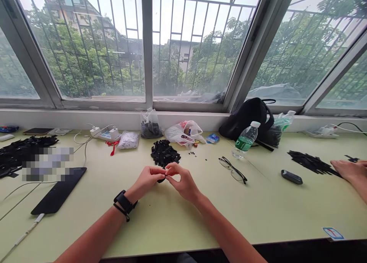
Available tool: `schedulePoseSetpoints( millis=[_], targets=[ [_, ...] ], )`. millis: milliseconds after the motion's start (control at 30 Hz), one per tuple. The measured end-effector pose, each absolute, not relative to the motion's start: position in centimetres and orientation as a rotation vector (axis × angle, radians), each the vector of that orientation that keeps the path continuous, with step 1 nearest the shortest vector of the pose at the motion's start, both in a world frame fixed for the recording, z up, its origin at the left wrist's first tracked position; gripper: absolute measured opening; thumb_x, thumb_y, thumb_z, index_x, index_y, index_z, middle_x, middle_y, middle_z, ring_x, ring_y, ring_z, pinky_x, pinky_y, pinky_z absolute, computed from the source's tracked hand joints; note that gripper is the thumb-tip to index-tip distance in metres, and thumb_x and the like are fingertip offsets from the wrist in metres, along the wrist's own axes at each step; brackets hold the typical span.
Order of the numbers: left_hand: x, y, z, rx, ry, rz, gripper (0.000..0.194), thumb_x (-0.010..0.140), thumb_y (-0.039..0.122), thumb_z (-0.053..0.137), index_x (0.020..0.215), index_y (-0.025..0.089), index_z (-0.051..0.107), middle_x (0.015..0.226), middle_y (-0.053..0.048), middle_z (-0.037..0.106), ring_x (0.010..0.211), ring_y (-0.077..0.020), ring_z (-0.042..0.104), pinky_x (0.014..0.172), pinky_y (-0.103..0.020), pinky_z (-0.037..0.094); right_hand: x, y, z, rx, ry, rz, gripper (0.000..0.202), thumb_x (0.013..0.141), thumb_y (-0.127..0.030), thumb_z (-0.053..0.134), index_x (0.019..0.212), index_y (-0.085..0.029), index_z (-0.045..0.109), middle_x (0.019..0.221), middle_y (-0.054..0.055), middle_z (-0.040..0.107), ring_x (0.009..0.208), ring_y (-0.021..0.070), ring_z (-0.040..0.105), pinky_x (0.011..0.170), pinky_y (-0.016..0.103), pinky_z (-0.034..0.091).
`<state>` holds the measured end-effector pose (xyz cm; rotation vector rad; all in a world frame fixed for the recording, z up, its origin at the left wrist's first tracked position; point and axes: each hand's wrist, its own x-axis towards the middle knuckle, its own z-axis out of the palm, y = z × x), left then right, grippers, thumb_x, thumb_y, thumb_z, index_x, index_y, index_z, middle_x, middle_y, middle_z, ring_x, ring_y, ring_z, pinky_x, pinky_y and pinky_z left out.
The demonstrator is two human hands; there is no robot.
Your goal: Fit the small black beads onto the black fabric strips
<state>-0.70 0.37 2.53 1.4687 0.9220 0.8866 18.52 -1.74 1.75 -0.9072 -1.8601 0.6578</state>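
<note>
My left hand (149, 182) and my right hand (182, 182) meet over the middle of the table, thumbs and forefingers pinched together. Between them is a small black piece (161, 180), mostly hidden by the fingers; its exact kind cannot be made out. Just beyond the fingertips lies a heap of black fabric-like strips (165, 152). To the right of that heap, several tiny dark rings (193, 153) are scattered on the table. A black watch (124, 202) is on my left wrist.
Glasses (233, 169), a water bottle (246, 140) and a black case (291, 177) stand or lie to the right. A co-worker's hand (345, 169) touches black strips (309, 162). A cabled black tablet-like slab (60, 192) lies left. Bags (183, 135) line the window side.
</note>
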Motion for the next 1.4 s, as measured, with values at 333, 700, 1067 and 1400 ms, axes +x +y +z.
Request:
schedulePoseSetpoints(
  millis=[333, 700, 1067, 1400],
  targets=[
    [-0.75, 0.29, 2.59, 1.448, 0.888, 0.891, 0.043, 0.075, 0.047, 0.079, 0.102, 0.014, 0.081, 0.087, -0.009, 0.076, 0.065, -0.0145, 0.053, 0.056, -0.026, 0.031, 18.65, -1.66, 1.67, -0.935, -1.826, 0.649, 0.036, 0.086, -0.018, 0.064, 0.12, -0.026, 0.056, 0.086, -0.001, 0.075, 0.082, 0.0196, 0.071, 0.086, 0.037, 0.056],
    [-0.92, 0.58, 2.29, 1.334, 0.809, 0.913, 0.037, 0.07, 0.039, 0.087, 0.099, 0.017, 0.081, 0.101, -0.011, 0.079, 0.092, -0.0243, 0.068, 0.084, -0.033, 0.048, 18.71, -1.54, 1.86, -0.903, -1.723, 0.801, 0.052, 0.086, -0.02, 0.064, 0.134, -0.025, 0.045, 0.089, 0.001, 0.073, 0.084, 0.0194, 0.071, 0.088, 0.041, 0.059],
    [-1.06, 0.7, 2.12, 1.391, 0.781, 0.9, 0.037, 0.072, 0.038, 0.086, 0.101, 0.016, 0.08, 0.102, -0.012, 0.078, 0.092, -0.0242, 0.068, 0.084, -0.034, 0.048, 18.58, -1.36, 1.43, -0.905, -1.693, 0.841, 0.051, 0.086, -0.024, 0.066, 0.134, -0.025, 0.046, 0.089, 0.001, 0.073, 0.085, 0.0201, 0.072, 0.088, 0.041, 0.059],
    [-1.22, 0.56, 2.4, 1.399, 0.806, 0.874, 0.039, 0.071, 0.039, 0.086, 0.101, 0.017, 0.075, 0.096, -0.011, 0.078, 0.088, -0.0233, 0.068, 0.077, -0.032, 0.047, 18.39, -1.57, 1.59, -0.884, -1.723, 0.809, 0.048, 0.087, -0.021, 0.064, 0.132, -0.024, 0.046, 0.089, 0.001, 0.074, 0.086, 0.0197, 0.072, 0.09, 0.041, 0.059]
  ],
)
